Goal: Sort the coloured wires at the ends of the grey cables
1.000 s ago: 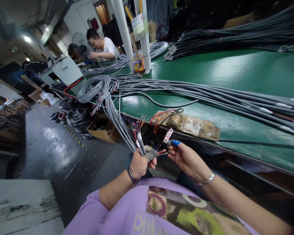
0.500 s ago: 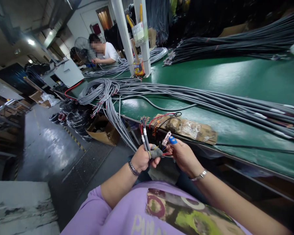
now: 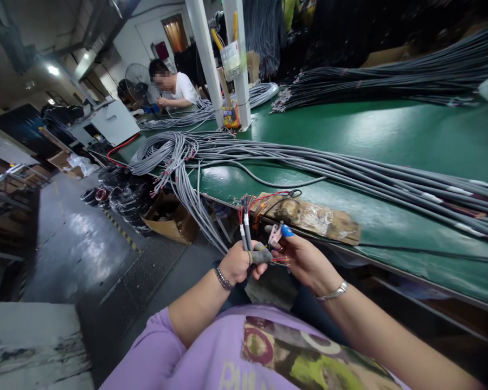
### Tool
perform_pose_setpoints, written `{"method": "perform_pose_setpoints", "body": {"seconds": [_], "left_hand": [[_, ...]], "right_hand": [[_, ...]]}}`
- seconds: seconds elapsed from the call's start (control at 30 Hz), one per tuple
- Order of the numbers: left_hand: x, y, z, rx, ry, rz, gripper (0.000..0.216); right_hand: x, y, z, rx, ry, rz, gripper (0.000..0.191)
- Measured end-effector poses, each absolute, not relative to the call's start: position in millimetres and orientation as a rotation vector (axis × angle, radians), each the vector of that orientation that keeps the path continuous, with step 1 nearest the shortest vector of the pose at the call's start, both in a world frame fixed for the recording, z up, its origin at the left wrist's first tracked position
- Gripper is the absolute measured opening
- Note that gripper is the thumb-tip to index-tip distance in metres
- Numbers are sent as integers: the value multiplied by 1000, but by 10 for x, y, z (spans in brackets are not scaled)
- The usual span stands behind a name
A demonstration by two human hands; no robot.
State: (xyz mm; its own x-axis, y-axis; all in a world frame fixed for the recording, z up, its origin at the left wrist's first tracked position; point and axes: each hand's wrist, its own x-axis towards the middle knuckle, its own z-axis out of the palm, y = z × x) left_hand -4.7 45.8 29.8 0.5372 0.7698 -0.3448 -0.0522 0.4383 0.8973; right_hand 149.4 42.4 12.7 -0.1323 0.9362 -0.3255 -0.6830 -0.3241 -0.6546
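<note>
Right now I have both hands up in front of the near edge of the green table point(image 3: 350, 130), just below the brown taped pad point(image 3: 309, 214) that lies along that edge.

The left hand point(image 3: 238, 264) is closed in a fist round a few grey cables point(image 3: 244, 234). They come off the table's left end and hang down to it. Their stripped ends stand up out of the fist, with thin coloured wires point(image 3: 244, 203) fanning at the top. The thumb wears a grey finger cot point(image 3: 261, 255) and presses against the cables.

The right hand point(image 3: 305, 260) sits just beside the left. Its blue-capped fingertip point(image 3: 287, 232) and thumb look pinched on a small pale piece point(image 3: 275, 235), held at the cable ends. I cannot tell what that piece is. More fine wires point(image 3: 279, 261) spread between the two hands, touching the right fingers.

I judge the step in hand as work on the bared wire ends, one cable at a time. A next move calls for a steady left fist and a fine pinch on a single wire, since the strands lie close and could tangle.

A long cable bundle point(image 3: 350, 168) runs across the table. A co-worker point(image 3: 174, 89) sits at its far left end.
</note>
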Motion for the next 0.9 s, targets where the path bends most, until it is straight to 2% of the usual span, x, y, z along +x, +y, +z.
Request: {"method": "perform_pose_setpoints", "body": {"seconds": [0.33,0.63,0.83,0.9], "left_hand": [[-43,458,242,999,881,588,41],[-85,324,304,1025,917,622,43],[-76,215,336,1047,968,693,45],[-74,214,332,1057,987,704,45]], "right_hand": [[1476,394,140,-819,-412,1737,31],[1546,351,189,-799,-346,1877,35],[1529,375,174,-815,-381,1864,18],[1517,379,120,-812,-427,1821,18]]}}
